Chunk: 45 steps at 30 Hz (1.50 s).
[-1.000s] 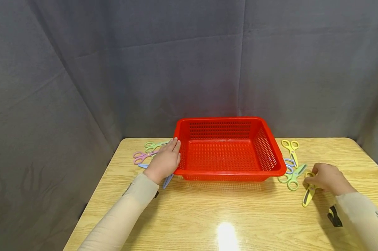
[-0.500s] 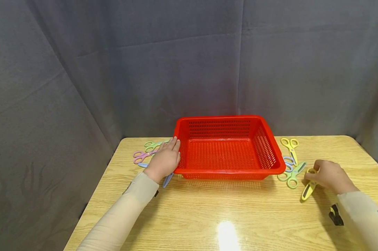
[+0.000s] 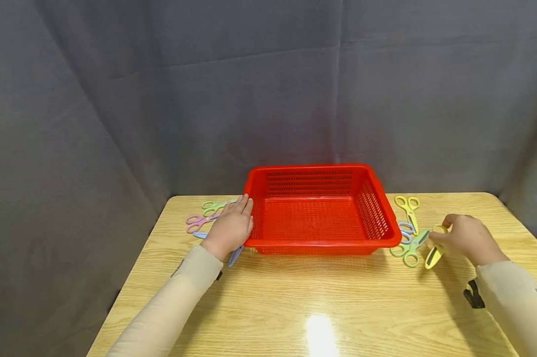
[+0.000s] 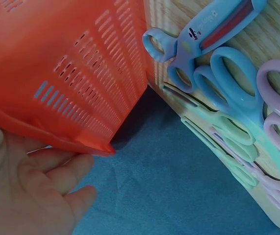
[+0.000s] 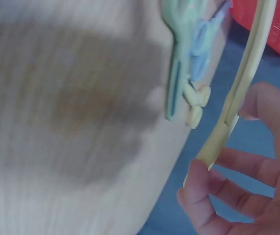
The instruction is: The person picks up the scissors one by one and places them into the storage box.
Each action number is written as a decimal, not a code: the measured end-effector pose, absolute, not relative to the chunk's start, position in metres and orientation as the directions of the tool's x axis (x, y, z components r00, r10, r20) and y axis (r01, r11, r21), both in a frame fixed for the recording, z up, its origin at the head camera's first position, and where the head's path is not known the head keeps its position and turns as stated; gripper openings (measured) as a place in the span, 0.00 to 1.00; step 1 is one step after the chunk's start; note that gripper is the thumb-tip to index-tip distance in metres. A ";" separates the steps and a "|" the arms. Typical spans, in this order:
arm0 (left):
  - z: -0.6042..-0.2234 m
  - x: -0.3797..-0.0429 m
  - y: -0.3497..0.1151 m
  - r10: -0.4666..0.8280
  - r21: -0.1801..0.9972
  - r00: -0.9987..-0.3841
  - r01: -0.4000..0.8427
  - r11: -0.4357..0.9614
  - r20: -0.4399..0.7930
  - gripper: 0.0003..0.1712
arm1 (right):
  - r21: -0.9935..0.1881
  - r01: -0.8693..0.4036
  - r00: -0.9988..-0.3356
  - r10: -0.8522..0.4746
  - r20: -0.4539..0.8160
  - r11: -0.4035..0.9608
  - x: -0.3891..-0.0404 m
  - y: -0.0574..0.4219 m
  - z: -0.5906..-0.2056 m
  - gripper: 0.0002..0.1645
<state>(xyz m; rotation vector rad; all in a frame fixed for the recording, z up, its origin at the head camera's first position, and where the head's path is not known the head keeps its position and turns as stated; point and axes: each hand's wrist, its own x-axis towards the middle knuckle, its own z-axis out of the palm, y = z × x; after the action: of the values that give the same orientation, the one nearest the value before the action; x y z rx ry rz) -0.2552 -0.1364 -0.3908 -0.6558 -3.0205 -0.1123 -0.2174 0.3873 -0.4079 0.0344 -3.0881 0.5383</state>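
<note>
In the head view my right hand (image 3: pixel 468 239) pinches a pair of yellow scissors (image 3: pixel 434 258) by the handle end, blades pointing down toward me. The right wrist view has these yellow scissors (image 5: pixel 242 83) edge-on between thumb and fingers, above the wooden table. My left hand (image 3: pixel 231 227) lies along the left rim of a red plastic basket (image 3: pixel 313 243), fingers extended. From the left wrist, the fingers (image 4: pixel 71 171) show beneath the basket's rim, on its outer side. Nothing lies inside the basket.
Right of the basket lie green scissors (image 3: pixel 410 249), blue scissors (image 3: pixel 405 229) and another yellow pair (image 3: pixel 408 207). Left of it are green scissors (image 3: pixel 211 207), pink scissors (image 3: pixel 196 223) and blue scissors (image 3: pixel 235 256), partly hidden by the left hand. A grey curtain (image 3: pixel 259 89) hangs behind the table.
My right hand has lifted the yellow scissors off the table and carried them slightly up and away from me. The left hand has stayed at the basket's rim.
</note>
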 end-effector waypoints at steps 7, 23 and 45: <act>-0.389 -0.255 -0.143 0.407 0.056 -0.910 0.412 0.909 0.083 0.31 | -0.323 -0.062 -0.997 -0.042 0.067 0.945 -0.231 0.377 -0.388 0.27; -0.389 -0.254 -0.149 0.402 0.069 -0.911 0.409 0.910 0.093 0.30 | -0.346 -0.082 -0.994 -0.050 0.100 0.935 -0.248 0.360 -0.352 0.30; -0.395 -0.256 -0.140 0.421 0.054 -0.900 0.428 0.902 0.114 0.30 | -0.305 -0.161 -0.983 -0.126 0.133 0.939 -0.268 0.307 -0.316 0.32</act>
<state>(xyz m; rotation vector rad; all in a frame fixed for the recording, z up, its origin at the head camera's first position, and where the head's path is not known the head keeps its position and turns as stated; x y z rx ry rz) -0.2559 -0.1403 -0.3949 -0.6636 -2.9664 -0.1189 -0.2677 0.3068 -0.3161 0.2213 -2.9834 0.4826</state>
